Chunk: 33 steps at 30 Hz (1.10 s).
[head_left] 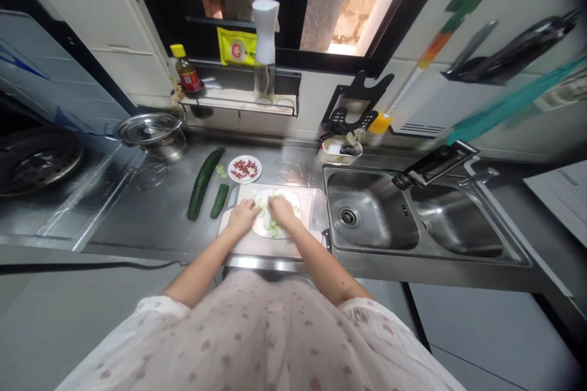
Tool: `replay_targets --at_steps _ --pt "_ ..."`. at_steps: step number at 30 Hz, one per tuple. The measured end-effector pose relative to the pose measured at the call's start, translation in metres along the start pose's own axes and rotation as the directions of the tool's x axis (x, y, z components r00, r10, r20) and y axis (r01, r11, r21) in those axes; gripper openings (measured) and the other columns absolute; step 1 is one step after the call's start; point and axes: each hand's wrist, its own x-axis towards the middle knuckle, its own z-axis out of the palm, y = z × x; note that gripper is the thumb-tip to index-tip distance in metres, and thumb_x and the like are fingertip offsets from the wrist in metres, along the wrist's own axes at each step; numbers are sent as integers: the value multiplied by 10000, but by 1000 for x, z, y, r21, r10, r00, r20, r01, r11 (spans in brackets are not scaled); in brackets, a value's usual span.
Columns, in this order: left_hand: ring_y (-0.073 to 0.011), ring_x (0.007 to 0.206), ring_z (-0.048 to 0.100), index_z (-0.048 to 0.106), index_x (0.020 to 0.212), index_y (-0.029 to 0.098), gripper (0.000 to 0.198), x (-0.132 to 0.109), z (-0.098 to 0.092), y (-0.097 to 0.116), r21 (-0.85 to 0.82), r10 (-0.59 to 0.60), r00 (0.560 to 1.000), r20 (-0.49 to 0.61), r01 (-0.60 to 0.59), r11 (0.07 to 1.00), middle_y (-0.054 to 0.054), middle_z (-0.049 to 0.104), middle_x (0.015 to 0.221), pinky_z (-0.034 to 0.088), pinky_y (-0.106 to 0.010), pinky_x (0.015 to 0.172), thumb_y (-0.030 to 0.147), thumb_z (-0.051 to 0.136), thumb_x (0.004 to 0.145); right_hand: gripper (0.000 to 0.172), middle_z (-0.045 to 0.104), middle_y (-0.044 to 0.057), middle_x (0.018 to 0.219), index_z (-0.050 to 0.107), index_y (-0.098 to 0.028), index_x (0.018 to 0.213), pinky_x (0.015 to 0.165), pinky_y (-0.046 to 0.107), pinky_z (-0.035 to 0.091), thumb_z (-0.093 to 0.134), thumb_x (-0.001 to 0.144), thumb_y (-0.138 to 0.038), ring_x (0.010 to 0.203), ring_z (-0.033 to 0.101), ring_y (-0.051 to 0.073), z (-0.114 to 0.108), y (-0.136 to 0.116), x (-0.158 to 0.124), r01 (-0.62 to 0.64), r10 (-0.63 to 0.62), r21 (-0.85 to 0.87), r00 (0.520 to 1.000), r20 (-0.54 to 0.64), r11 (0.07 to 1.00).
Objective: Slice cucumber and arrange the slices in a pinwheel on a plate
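Observation:
Over a white plate [262, 229] on a pale pink cutting board [247, 248], both my hands are bent in close. Thin cucumber slices [274, 230] lie in curved groups on the plate. At its left edge, my left hand [243, 216] has its fingers drawn together beside a slice; what they hold is too small to tell. My right hand [280, 210] pinches above the upper middle of the plate, its fingertips partly hidden. Left of the board lie a long cucumber [204, 186] and a shorter cucumber piece [219, 201].
A small white dish [244, 178] of red bits and a few cucumber ends [221, 169] sit behind the board. What looks like a knife with a black handle [327, 239] lies at its right. Beyond is a double sink [372, 243]; a lidded steel pot [158, 137] stands back left.

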Motion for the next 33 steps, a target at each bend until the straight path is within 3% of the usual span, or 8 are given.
replay_targets --at_steps 12,22,33 --pt "-242 952 461 693 1056 251 288 -1 -1 2 -60 -27 999 -24 25 998 -108 560 1020 387 -319 734 222 459 891 283 648 137 1062 617 -165 1102 804 285 405 380 955 -214 968 572 214 -5 -3 -6 -43 43 40 999 11 998" --pt "-238 930 461 690 999 233 247 1 1 3 36 -8 1000 1 8 999 -106 551 998 378 -314 695 201 480 874 273 637 141 1083 623 -169 1119 831 281 391 420 944 -218 990 578 204 -4 -6 -13 -61 57 57 996 71 997" --pt "-234 928 471 701 908 213 225 6 -3 7 5 -28 1000 6 28 1000 -104 548 980 390 -312 700 194 480 874 250 664 109 1041 658 -186 1019 741 264 372 429 931 -233 940 578 202 -7 -6 -24 -27 36 129 997 -62 991"
